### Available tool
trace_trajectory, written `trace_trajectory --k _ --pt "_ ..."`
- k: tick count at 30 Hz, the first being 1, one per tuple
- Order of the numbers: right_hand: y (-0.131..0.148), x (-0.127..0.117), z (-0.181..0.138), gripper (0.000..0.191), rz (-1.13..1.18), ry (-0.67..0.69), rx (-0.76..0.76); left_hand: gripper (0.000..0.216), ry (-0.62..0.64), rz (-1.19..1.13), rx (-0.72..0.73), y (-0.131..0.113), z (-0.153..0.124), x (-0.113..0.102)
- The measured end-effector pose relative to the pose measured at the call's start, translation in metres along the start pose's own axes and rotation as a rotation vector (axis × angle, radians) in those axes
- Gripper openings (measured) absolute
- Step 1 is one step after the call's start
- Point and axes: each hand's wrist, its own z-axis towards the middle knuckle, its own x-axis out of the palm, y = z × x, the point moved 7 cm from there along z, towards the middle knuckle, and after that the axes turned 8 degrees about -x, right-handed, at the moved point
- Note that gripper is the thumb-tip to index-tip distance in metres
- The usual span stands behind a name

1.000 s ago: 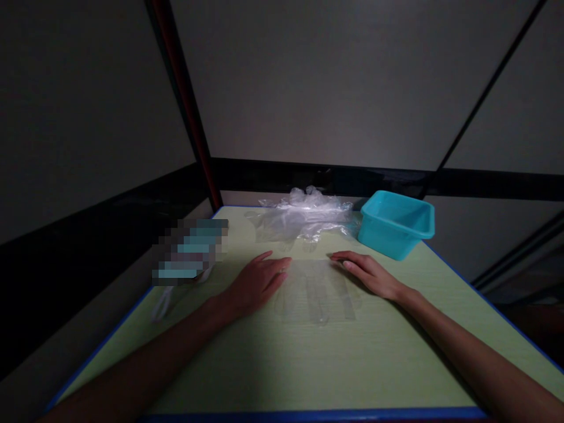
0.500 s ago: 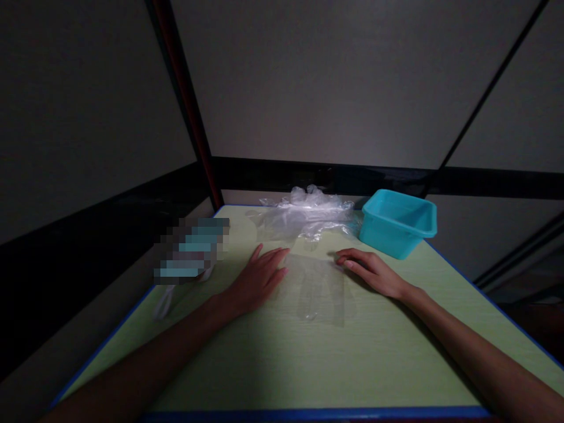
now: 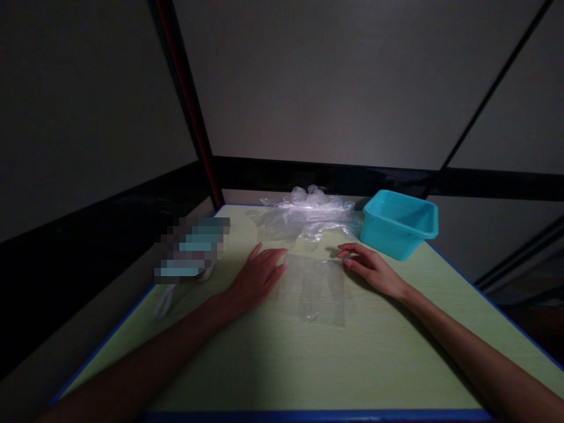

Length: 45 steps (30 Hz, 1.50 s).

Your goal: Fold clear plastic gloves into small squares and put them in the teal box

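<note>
A green, blue-edged table [image 3: 308,373] is standing by dim walls [image 3: 335,88]. Transparent film [image 3: 311,289] is lying flat on it, the spread left hand [image 3: 256,279] at its nine o'clock, the half-curled right hand [image 3: 372,272] at three, gripping nothing.

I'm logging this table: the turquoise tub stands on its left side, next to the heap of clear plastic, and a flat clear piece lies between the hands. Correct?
Wrong side: the head view shows the turquoise tub on the right side of the table, next to the heap of clear plastic. A flat clear piece lies between the left hand and right hand.
</note>
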Motion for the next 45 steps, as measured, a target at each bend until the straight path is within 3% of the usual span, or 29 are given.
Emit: trace_trajectory --k 10,15,27,34,41,45 --pt "-0.012 0.003 0.015 0.028 -0.007 -0.145 -0.001 0.034 -0.013 -0.006 0.024 -0.001 0.000 0.000" --pt "-0.014 0.006 0.018 0.026 -0.036 -0.128 -0.019 0.034 -0.013 0.004 0.021 -0.001 0.000 0.002" --pt "0.010 0.010 0.001 0.042 0.033 0.168 0.015 0.034 -0.003 -0.017 0.015 -0.003 0.000 0.001" --pt "0.025 0.021 -0.012 0.033 0.177 0.353 0.080 0.033 -0.002 -0.007 0.007 -0.002 0.001 0.002" --pt "0.030 0.025 -0.024 0.028 0.257 0.458 0.141 0.058 0.147 0.042 0.081 0.001 -0.006 0.011" --pt "0.030 0.024 -0.026 0.026 0.267 0.488 0.159 0.060 0.202 0.076 0.086 0.004 -0.008 0.014"
